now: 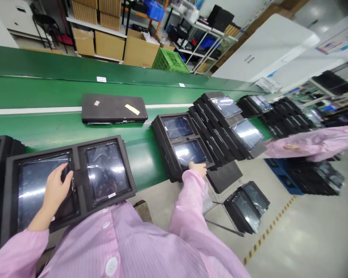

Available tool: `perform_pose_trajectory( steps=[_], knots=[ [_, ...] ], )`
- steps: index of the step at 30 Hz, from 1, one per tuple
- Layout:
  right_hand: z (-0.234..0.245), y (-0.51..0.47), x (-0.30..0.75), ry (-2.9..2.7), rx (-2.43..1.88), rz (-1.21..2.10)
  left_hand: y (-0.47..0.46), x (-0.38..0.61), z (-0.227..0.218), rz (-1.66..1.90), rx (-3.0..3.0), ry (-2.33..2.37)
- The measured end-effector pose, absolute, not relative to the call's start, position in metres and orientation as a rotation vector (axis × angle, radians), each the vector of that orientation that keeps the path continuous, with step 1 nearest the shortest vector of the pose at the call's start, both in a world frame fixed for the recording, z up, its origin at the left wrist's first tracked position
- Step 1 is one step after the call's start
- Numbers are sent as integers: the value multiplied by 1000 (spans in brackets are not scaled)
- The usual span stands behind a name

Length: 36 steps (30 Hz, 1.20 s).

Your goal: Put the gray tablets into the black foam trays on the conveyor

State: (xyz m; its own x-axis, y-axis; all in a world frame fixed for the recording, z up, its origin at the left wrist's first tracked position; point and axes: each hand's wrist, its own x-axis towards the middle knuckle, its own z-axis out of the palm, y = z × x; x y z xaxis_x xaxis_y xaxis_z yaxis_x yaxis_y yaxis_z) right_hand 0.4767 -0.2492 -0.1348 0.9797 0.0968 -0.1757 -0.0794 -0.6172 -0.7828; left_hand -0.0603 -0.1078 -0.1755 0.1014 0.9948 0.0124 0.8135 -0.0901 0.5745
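Observation:
My left hand (56, 189) rests over a dark flat screen panel (31, 193) in the left pocket of a black foam tray (80, 193) close to my body; its thumb and fingers are apart. A second panel (106, 172) with a small white label fills the tray's right pocket. Out to the right, my right hand (198, 168) has its fingers curled at the near edge of another black foam tray (168, 154), just beside the panel (190, 152) in its lower pocket. Its fingertips are partly hidden.
On the green bench (145, 162) lies a closed black foam block (113, 108) with tape. Tall stacks of loaded trays (217, 131) stand to the right, and more trays (246, 206) sit on a low rack. A co-worker's pink sleeve (316, 143) reaches in at right.

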Motion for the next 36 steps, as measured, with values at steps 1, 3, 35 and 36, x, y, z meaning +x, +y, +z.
perform_pose_trajectory(
  steps=[1, 3, 35, 36],
  knots=[
    [-130, -232, 460, -106, -2244, 242, -97, -50, -165, 587, 1901, 1764],
    [-123, -195, 408, -398, -2197, 311, -74, -22, -143, 685, 1815, 1696],
    [-118, -119, 47, -2265, -1062, 1200, -182, -148, -101, 1467, 904, 1810],
    [-124, -102, 52, -2215, -1207, 1069, -194, -154, -106, 1409, 1018, 1925]
  ],
)
